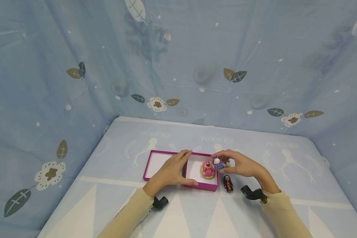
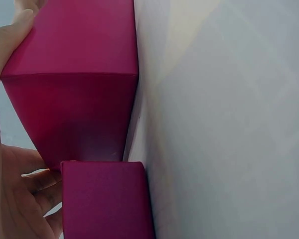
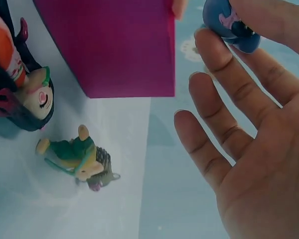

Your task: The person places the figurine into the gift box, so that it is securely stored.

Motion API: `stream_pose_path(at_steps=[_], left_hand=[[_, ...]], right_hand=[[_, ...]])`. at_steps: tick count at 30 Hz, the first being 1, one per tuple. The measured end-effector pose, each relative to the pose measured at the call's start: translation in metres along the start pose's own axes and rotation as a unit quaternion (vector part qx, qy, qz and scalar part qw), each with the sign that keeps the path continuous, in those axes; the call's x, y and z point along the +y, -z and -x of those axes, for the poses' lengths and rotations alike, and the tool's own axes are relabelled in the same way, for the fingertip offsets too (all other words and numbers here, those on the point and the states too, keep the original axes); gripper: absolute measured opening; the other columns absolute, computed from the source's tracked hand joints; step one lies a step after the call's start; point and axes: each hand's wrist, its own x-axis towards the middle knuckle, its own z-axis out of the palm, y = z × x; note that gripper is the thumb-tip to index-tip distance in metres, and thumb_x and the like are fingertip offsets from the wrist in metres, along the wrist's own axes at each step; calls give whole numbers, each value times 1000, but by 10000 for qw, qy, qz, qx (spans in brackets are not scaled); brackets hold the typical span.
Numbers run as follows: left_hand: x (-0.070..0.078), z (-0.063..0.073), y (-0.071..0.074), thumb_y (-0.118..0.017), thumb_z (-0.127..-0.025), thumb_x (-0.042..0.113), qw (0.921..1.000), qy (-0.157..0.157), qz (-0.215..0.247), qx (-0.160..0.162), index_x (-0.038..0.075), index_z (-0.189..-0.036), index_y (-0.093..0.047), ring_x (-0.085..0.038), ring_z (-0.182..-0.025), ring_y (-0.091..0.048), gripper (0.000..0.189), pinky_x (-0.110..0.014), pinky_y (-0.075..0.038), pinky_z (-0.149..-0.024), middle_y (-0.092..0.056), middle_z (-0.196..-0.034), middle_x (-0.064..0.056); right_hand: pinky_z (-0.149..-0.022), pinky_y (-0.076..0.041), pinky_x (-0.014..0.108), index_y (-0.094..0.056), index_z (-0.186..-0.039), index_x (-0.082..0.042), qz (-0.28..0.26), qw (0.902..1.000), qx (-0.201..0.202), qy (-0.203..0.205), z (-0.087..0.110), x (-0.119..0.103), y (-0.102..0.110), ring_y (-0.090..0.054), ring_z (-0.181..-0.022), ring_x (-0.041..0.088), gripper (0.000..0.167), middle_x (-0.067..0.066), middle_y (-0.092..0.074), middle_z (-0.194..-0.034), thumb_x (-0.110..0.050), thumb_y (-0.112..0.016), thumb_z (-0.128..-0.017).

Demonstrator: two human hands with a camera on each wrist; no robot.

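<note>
Blue toy point(image 1: 218, 163) pinched at the right rim of the pink box point(image 1: 201, 187)

Right hand point(image 1: 239, 163) grasps it between thumb and forefinger; the right wrist view cuts its top off. Left hand point(image 1: 172, 169) grips the box, partly covering it. Behind the right hand, a green figure point(image 3: 77, 157) is mostly hidden from the head view. Faint "MODERN" lettering repeats across the tablecloth point(image 1: 196, 215).

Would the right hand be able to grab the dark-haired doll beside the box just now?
Probably not straight away: the right hand is holding the blue figure. Otherwise the dark-haired doll is close by, with nothing covering it.
</note>
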Motion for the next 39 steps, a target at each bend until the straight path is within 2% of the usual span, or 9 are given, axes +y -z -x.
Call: stream_pose_path(at_steps=[5, 9, 15, 19, 24, 29, 34, 39], left_hand=[[-1, 0, -2, -66, -65, 81, 10000, 27, 46, -14, 13, -155, -28, -22, -140, -40, 119, -43, -37, -113, -35, -155, -4], [0, -1, -1, -67, -66, 80, 10000, -7, 90, 2, 12, -155, -28, -22, -139, -40, 119, -44, -38, -113, -35, -155, -4], [1, -1, 0, -67, -67, 79, 9999, -64, 88, 30, 11, -155, -27, -23, -138, -41, 118, -44, -38, -113, -35, -155, -4], [1, -1, 0, -67, -67, 78, 9999, -60, 98, 3, 11, -155, -28, -23, -138, -41, 118, -44, -39, -112, -35, -155, -4], [1, 0, 2, -67, -67, 79, 9999, -49, 94, -26, 11, -155, -28, -23, -139, -40, 118, -44, -38, -112, -35, -155, -4], [1, -1, 2, -66, -67, 80, 10000, -56, 20, -37, 11, -155, -27, -23, -139, -40, 119, -45, -38, -112, -34, -155, -4], [1, -1, 2, -66, -67, 80, 10000, -14, 3, -78, 12, -156, -26, -22, -139, -40, 119, -44, -38, -113, -33, -156, -3], [1, 0, 3, -66, -67, 80, 10000, -1, 8, -95, 12, -155, -26, -23, -139, -41, 119, -44, -38, -113, -33, -156, -3]], right_hand=[[-86, -49, 48, -57, -135, -17, -62, 9996, -262, -60, -12, -1, -3, -52, -103, 31, 52, -2, -59, -115, -27, -75, -87], [-87, -49, 52, -59, -133, -15, 20, 9993, -378, 23, -17, -3, -3, -51, -105, 26, 52, -3, -59, -117, -26, -77, -85], [-81, -49, 45, -63, -130, -15, 324, 9982, -487, 114, -24, -6, -4, -50, -98, 16, 52, -7, -59, -106, -25, -80, -82], [-84, -49, 44, -64, -129, -17, 404, 9974, -574, 166, -27, -7, -6, -50, -99, 14, 52, -9, -59, -105, -23, -81, -80], [-87, -45, 46, -65, -127, -22, 578, 9965, -571, 198, -30, -7, -11, -48, -102, 16, 51, -7, -59, -107, -22, -82, -79], [-82, -43, 42, -67, -124, -26, 847, 9946, -575, 166, -31, -9, -14, -45, -99, 19, 51, -3, -56, -107, -22, -84, -76], [-78, -41, 35, -68, -122, -25, 960, 9926, -724, 192, -34, -13, -16, -45, -97, 23, 49, 0, -56, -106, -21, -84, -76], [-78, -36, 34, -69, -120, -24, 892, 9915, -918, 217, -37, -16, -19, -46, -96, 25, 49, -2, -58, -104, -19, -85, -75]])
